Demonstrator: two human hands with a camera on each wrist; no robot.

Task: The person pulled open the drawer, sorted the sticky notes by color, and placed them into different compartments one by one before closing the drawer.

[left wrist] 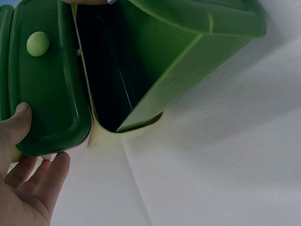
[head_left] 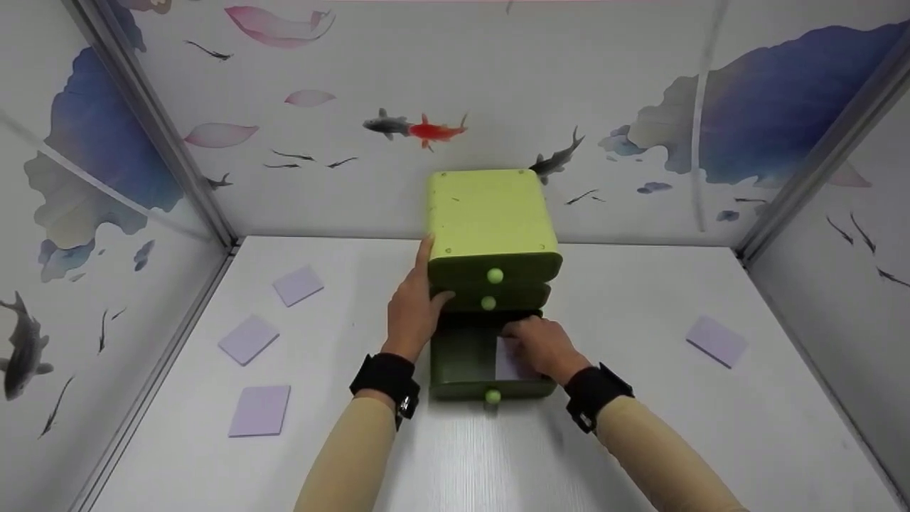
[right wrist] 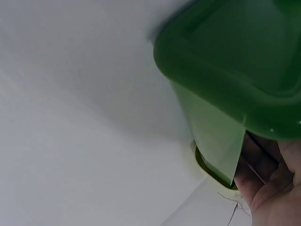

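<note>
One pale purple card [head_left: 506, 359] was in the bottom drawer [head_left: 462, 390], at its right side near the front; whether it lay flat or leaned, I could not tell. The right hand [head_left: 546, 347] reached in over the drawer's right wall, knuckles above the card, but its fingertips were hidden, so I could not tell whether it gripped the card. The left hand [head_left: 412, 309] held the green chest [head_left: 490, 213] by its left edge, thumb on the front of the middle drawer [head_left: 519, 297], fingers along the side. Only the bottom drawer stood pulled out.

All this rested on a white table [head_left: 711, 412], faintly streaked in front of the drawer. Three more cards [head_left: 298, 286] lay well to the left, apart from one another, and a single card [head_left: 716, 342] lay well to the right.

Behind the chest rose a white back wall [head_left: 398, 57], painted with a red fish [head_left: 435, 131], grey fish [head_left: 387, 126], pink petals [head_left: 277, 27] and a big blue leaf [head_left: 796, 92]. Painted side walls [head_left: 43, 284] closed in both ends, with metal strips [head_left: 153, 117] running down the corners.
</note>
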